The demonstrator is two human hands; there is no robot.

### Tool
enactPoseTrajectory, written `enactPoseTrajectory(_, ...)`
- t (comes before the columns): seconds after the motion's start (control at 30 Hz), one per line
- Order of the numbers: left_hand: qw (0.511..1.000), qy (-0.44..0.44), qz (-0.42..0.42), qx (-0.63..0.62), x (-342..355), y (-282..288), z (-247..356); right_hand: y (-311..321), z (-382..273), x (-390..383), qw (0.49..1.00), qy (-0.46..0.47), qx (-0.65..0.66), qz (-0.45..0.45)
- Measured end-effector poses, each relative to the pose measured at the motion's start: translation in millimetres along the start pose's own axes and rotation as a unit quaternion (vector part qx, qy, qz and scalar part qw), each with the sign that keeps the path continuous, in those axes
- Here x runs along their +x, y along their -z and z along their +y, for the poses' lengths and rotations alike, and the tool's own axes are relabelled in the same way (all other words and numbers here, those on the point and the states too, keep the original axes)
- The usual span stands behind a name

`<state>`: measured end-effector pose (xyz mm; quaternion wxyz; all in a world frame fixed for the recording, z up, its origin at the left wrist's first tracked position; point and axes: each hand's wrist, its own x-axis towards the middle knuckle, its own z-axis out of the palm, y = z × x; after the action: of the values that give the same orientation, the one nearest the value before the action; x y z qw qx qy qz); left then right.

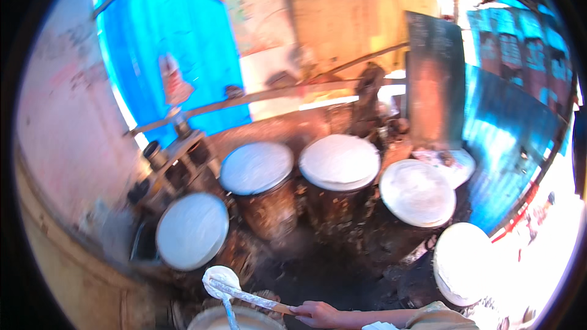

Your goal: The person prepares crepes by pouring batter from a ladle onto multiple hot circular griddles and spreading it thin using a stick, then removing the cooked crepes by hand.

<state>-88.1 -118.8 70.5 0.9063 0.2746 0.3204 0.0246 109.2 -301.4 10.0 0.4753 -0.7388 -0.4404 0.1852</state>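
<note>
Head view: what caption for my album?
Right hand holding a white-smeared ladle before five pale-topped drums.

The stick (260,300) looks wooden, bare at one end and chalky white along the rest. Smooth, matt white discs (339,160) reach the rims of rough, dull-brown drums (269,214); the blue-grey sheet (507,146) gleams like metal.

Basin (262,315) cut off (lower edge) | sleeve (441,319) likewise | clutter (183,162) at left too blurred to tell

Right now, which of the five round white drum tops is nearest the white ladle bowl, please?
The leftmost white drum top: the white ladle bowl shows beside its lower edge; others lie farther off.
</note>
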Motion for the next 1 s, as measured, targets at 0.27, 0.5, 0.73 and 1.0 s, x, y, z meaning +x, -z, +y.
enactPoseTrajectory(0.27, 0.934, 0.222, -0.184, 0.212, 139, -185, -5, 110, 47, -60, 0.910, -0.043, -0.080, 0.405)
enactPoseTrajectory(0.5, 0.794, 0.281, -0.375, 0.387, 230, -381, -133, 193, 111, -139, 0.746, -0.184, -0.091, 0.633)
enactPoseTrajectory(0.73, 0.733, 0.290, -0.425, 0.445, 307, -449, -288, 227, 172, -170, 0.583, -0.301, 0.005, 0.755)
enactPoseTrajectory(1.0, 0.493, -0.111, -0.498, 0.705, 437, -468, -347, 232, 258, -163, 0.492, -0.287, 0.032, 0.821)
